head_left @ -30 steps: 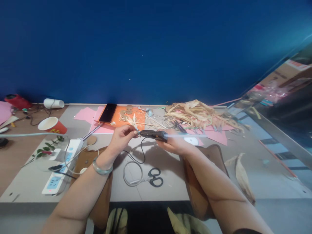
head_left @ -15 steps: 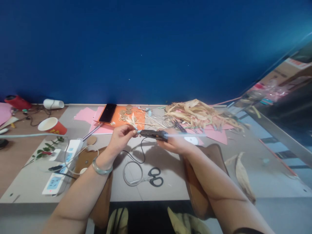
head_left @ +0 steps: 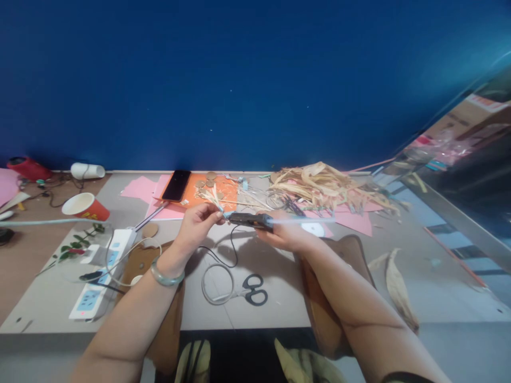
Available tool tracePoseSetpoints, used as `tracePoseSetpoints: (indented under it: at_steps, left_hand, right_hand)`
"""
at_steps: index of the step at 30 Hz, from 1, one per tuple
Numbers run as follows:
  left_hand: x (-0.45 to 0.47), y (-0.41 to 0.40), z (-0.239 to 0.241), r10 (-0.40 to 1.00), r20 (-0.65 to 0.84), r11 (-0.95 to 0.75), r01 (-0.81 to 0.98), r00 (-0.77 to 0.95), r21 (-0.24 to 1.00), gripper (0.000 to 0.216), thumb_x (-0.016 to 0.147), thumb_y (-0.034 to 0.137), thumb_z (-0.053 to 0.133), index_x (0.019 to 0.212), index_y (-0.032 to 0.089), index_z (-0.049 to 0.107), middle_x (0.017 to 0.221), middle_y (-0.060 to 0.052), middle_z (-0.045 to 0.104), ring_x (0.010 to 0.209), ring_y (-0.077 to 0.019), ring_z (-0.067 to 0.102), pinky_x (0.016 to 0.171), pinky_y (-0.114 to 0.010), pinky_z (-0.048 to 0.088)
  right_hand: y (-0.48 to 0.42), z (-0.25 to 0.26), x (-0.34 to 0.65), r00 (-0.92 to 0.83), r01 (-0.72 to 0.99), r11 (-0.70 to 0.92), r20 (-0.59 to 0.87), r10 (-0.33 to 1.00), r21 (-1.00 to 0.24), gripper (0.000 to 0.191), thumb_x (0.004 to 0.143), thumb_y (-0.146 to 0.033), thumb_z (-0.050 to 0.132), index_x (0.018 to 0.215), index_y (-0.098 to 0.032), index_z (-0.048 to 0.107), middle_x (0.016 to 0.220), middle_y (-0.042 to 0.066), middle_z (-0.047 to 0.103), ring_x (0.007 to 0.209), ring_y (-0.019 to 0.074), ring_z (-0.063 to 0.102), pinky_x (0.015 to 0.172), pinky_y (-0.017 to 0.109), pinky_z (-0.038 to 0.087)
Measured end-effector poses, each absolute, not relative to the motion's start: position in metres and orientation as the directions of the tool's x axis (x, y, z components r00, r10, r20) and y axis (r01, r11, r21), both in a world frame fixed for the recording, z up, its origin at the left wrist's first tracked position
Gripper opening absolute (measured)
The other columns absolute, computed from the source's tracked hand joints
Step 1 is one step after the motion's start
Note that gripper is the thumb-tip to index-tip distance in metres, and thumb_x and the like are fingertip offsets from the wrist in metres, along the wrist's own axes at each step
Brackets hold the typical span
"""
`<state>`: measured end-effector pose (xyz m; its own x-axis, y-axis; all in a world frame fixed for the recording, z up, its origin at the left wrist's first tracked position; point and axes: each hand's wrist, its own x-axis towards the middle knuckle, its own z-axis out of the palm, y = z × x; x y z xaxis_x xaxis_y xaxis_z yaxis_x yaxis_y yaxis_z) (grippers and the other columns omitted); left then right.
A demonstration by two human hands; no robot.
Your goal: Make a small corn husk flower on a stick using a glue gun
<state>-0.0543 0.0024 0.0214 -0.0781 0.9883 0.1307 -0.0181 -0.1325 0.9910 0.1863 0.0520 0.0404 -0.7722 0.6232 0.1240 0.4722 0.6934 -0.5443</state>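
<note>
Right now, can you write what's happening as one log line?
left hand: pinches straw piece | right hand: grips glue gun, nozzle at straw | scissors: lying on table

R hand [head_left: 288, 234] grips glue gun [head_left: 250, 219]; L hand [head_left: 198, 223] pinches straw piece [head_left: 216, 200].

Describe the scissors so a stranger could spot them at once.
On the grey table, look just in front of the two hands, between the forearms. The scissors lie flat beside a clear wire ring; their black loop handles set them apart from the pale clutter around.
</note>
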Motion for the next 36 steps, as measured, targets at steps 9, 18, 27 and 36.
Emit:
tracePoseSetpoints:
  at_steps: [9, 18, 27, 36]
  left_hand:
    - [-0.055, 0.003, 0.021, 0.989, 0.092, -0.099, -0.064, -0.117, 0.993, 0.023, 0.071, 0.034, 0.075, 0.070, 0.015, 0.062, 0.062, -0.001, 0.067, 0.061, -0.0144, 0.066, 0.063, -0.027, 0.052]
    - [-0.060, 0.010, 0.012, 0.976, 0.094, -0.108, -0.061, -0.198, 0.992, 0.023, 0.072, 0.035, 0.073, 0.075, 0.015, 0.061, 0.060, 0.001, 0.063, 0.059, -0.0124, 0.063, 0.064, -0.025, 0.051]
    - [-0.062, 0.013, 0.014, 0.950, 0.049, -0.074, -0.071, -0.307, 0.995, 0.027, 0.067, 0.036, 0.074, 0.075, 0.015, 0.060, 0.058, 0.002, 0.061, 0.051, -0.0102, 0.058, 0.057, -0.024, 0.048]
    - [-0.059, 0.012, 0.014, 0.966, 0.025, -0.036, -0.038, -0.256, 0.999, 0.025, 0.067, 0.034, 0.073, 0.074, 0.016, 0.058, 0.054, 0.004, 0.059, 0.049, -0.0093, 0.057, 0.054, -0.021, 0.045]
  right_hand:
    - [0.051, 0.044, 0.187, -0.784, 0.473, 0.697, 0.104, 0.612, -0.539, 0.012, 0.085, -0.024, 0.049, 0.080, -0.016, 0.057, 0.070, 0.004, 0.060, 0.059, 0.0136, 0.048, 0.057, 0.025, 0.034]
    - [0.049, 0.064, 0.196, -0.893, 0.386, 0.765, -0.001, 0.450, -0.515, 0.025, 0.086, -0.021, 0.051, 0.107, -0.016, 0.063, 0.094, 0.008, 0.069, 0.080, 0.0185, 0.061, 0.070, 0.028, 0.043]
    - [0.048, 0.077, 0.210, -0.844, 0.465, 0.691, -0.040, 0.535, -0.554, 0.019, 0.079, -0.019, 0.061, 0.097, -0.020, 0.067, 0.088, 0.004, 0.069, 0.079, 0.0186, 0.061, 0.072, 0.027, 0.043]
    - [0.086, 0.042, 0.209, -0.417, 0.591, 0.469, 0.249, 0.874, -0.656, 0.039, 0.078, -0.027, 0.059, 0.115, -0.015, 0.053, 0.105, 0.010, 0.066, 0.088, 0.0235, 0.061, 0.078, 0.035, 0.047]
